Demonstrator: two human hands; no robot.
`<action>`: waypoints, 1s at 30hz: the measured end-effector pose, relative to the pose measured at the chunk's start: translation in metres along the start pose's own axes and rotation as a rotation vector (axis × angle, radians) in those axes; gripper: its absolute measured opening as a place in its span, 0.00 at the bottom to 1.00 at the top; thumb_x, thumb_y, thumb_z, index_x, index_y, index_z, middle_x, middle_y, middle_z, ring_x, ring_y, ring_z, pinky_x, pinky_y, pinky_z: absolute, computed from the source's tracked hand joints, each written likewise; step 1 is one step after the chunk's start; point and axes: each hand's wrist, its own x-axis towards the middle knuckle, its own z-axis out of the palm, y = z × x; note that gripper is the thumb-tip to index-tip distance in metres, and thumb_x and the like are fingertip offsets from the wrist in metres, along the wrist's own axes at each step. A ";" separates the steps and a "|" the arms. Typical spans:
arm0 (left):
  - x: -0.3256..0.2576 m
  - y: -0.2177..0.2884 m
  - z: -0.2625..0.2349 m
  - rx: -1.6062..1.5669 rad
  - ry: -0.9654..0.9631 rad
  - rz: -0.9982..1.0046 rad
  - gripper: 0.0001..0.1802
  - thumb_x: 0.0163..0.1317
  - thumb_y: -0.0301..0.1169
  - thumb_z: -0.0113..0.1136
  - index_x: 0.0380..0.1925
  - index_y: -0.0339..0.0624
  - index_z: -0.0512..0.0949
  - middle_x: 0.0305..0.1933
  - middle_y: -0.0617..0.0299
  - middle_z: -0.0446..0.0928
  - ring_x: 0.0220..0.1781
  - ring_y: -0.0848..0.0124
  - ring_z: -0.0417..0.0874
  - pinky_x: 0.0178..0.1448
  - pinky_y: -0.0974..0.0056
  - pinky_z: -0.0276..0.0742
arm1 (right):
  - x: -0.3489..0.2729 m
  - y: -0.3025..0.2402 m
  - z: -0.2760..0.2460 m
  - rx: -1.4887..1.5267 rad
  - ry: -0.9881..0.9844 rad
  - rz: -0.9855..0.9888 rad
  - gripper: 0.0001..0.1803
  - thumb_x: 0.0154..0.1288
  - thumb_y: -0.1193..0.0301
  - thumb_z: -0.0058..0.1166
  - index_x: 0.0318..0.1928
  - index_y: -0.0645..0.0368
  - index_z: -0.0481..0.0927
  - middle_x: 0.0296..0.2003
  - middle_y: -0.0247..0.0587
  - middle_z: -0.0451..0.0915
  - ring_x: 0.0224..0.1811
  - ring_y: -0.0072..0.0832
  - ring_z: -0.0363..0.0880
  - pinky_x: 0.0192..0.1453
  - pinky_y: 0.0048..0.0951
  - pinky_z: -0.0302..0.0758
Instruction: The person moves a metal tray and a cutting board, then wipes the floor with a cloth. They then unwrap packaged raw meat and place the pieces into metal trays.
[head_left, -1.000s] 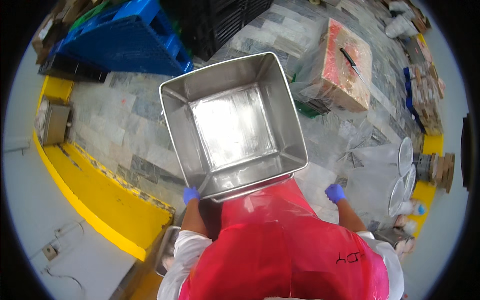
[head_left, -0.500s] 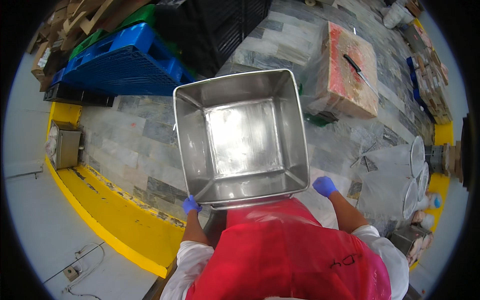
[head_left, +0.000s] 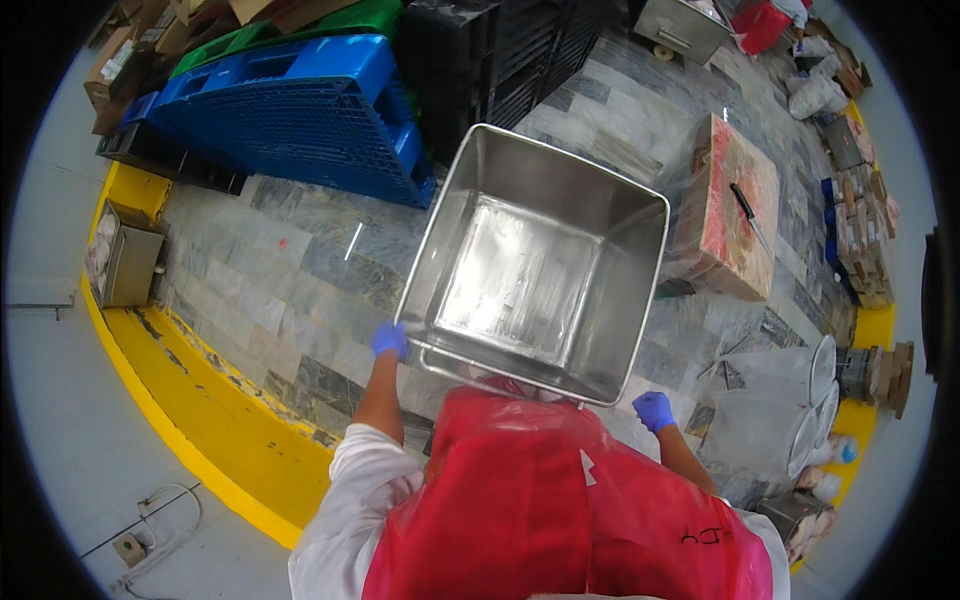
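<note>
Two hands are apart: left hand (head_left: 390,341) clamped on the near-left rim of the bin (head_left: 520,285), right hand (head_left: 654,410) fisted near its right corner. Mouth up, the bin sits skewed ahead, handle (head_left: 450,376) nearest; squarish, long axis unclear; shiny steel, streaked inside.

a grey tiled floor (head_left: 300,240) carries a steel tub (head_left: 530,270) and clear-bagged hoop stands (head_left: 760,430)
</note>
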 end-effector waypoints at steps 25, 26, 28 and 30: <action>-0.100 -0.232 -0.076 0.465 0.028 -0.086 0.26 0.67 0.47 0.42 0.30 0.39 0.82 0.27 0.49 0.81 0.25 0.62 0.82 0.35 0.51 0.76 | 0.154 -0.082 0.018 -0.622 -0.289 -0.536 0.08 0.59 0.68 0.57 0.26 0.58 0.82 0.22 0.41 0.81 0.20 0.32 0.78 0.22 0.36 0.73; -0.126 -0.256 -0.091 -0.305 0.058 -0.507 0.23 0.67 0.45 0.46 0.27 0.36 0.79 0.28 0.48 0.81 0.23 0.57 0.81 0.31 0.54 0.76 | 0.167 -0.092 0.030 -0.520 -0.331 -0.605 0.08 0.59 0.68 0.57 0.26 0.58 0.81 0.20 0.40 0.80 0.17 0.30 0.76 0.20 0.35 0.71; -0.155 -0.239 -0.088 -0.773 0.247 -0.645 0.17 0.65 0.41 0.50 0.29 0.38 0.78 0.23 0.55 0.78 0.17 0.64 0.75 0.24 0.60 0.71 | 0.209 -0.122 0.019 -0.338 -0.317 -0.659 0.06 0.57 0.69 0.58 0.27 0.58 0.80 0.18 0.39 0.77 0.15 0.27 0.72 0.19 0.32 0.69; -0.192 -0.244 -0.084 -0.855 0.287 -0.711 0.15 0.64 0.39 0.50 0.30 0.39 0.78 0.22 0.58 0.77 0.16 0.66 0.74 0.22 0.61 0.69 | 0.211 -0.193 0.019 -0.281 -0.337 -0.508 0.06 0.55 0.69 0.58 0.28 0.58 0.81 0.18 0.38 0.77 0.15 0.26 0.72 0.18 0.31 0.68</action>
